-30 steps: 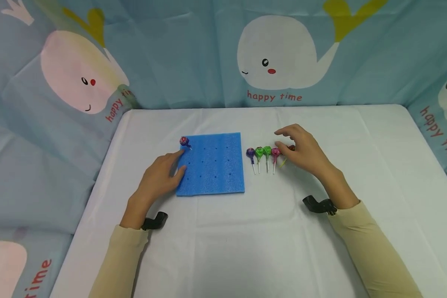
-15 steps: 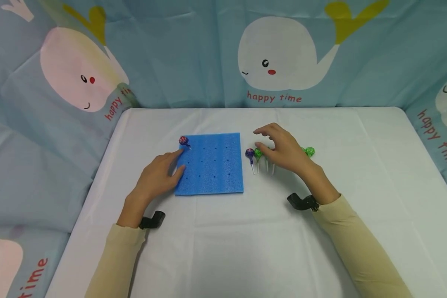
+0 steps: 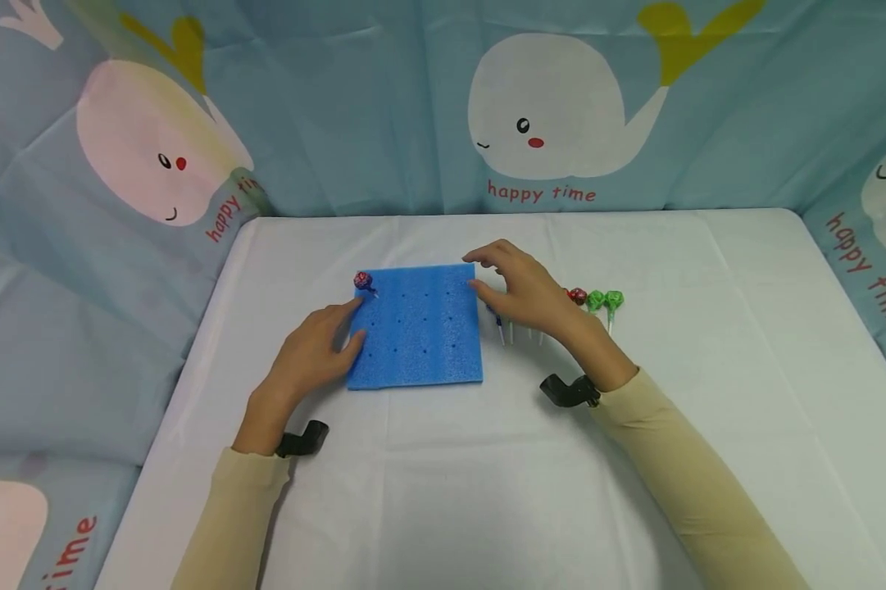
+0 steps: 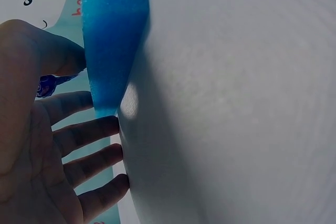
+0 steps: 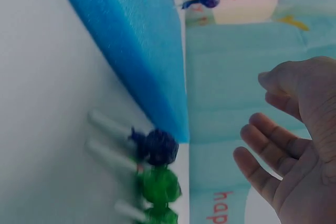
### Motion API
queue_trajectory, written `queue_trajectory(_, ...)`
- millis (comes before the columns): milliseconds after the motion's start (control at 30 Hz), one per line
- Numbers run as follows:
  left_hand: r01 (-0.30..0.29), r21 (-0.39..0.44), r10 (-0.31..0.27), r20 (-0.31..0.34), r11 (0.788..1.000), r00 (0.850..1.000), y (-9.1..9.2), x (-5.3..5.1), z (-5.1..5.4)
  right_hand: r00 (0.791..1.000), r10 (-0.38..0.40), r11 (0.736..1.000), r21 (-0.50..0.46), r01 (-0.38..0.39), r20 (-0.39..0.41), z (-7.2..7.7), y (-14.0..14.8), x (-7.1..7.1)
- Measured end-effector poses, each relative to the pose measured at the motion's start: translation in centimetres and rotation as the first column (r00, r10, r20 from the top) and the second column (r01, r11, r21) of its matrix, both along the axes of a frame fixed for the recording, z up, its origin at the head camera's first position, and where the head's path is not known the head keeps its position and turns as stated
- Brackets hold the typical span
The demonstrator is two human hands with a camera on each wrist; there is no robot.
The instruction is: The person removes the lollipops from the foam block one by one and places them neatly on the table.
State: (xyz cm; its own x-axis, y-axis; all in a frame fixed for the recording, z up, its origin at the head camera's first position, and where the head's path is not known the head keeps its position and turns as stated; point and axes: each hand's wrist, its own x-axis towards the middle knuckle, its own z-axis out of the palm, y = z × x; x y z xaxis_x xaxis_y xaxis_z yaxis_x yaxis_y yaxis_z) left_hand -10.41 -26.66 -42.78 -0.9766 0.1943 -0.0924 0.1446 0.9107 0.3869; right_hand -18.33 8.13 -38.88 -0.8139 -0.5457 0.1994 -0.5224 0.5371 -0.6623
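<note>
A square blue foam board (image 3: pixel 417 360) with rows of small holes lies on the white table. One wrapped lollipop (image 3: pixel 364 281), red and purple, stands in its far left corner, tilted. My left hand (image 3: pixel 306 348) rests along the board's left edge, thumb and fingers spread. My right hand (image 3: pixel 527 291) hovers at the board's far right corner, fingers loosely bent and holding nothing. Beneath and behind it is a row of lollipops, partly hidden in the head view. A purple lollipop (image 5: pixel 160 147) and a green lollipop (image 5: pixel 160 184) show in the right wrist view, near the board's edge.
Past my right wrist the row goes on with a red lollipop (image 3: pixel 578 296) and two green ones, the outermost green lollipop (image 3: pixel 615 299) at the right end. A blue curtain (image 3: pixel 383 106) printed with whales hangs behind the table (image 3: pixel 428 492).
My right hand has moved left, from over the lollipop row to the board's far right corner, uncovering the row's red and green right end. My left hand has stayed at the board.
</note>
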Motion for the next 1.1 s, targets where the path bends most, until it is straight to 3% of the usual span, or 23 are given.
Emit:
queue_trajectory(433, 0.006, -0.018, -0.005, 0.045, 1.0, 0.999, -0.4, 0.3, 0.9, 0.994, 0.108, 0.994, 0.004, -0.109, 0.022, 0.2, -4.4, -0.6)
queue_trajectory(1100, 0.009, -0.013, -0.009, 0.049, 1.0, 0.999, -0.1, -0.2, 0.0, 0.973, 0.232, 0.972, 0.017, -0.232, 0.01, -0.1, -10.0, -2.1)
